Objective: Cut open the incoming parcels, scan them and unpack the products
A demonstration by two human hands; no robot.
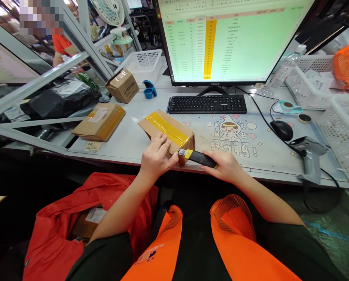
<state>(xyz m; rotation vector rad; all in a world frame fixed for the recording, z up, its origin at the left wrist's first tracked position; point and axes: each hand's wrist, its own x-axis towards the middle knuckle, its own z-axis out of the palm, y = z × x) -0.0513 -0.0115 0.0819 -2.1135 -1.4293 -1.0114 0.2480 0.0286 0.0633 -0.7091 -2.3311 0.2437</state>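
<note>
While the left hand (pixel 156 156) lies over the near edge of the taped box (pixel 167 127), the right hand (pixel 224 164) is closed around the black and yellow handle of a cutter (pixel 202 158) in the head view. The left fingers rest on the cardboard, its thumb beside the cutter's tip; whether they clamp the box I cannot tell. The tip is at the box's near right corner; its exact contact is hidden. The box sits on the desk (pixel 127 146) near its front edge, before the keyboard (pixel 208 104) and monitor (pixel 227 47), yellow tape along its top. To its left are 2 more cardboard packages: a flat package (pixel 101 121) and a "LE PERFUME" carton (pixel 123 86). Well to the right lie 1 mouse (pixel 281 130) and 1 scanner (pixel 312 156).
</note>
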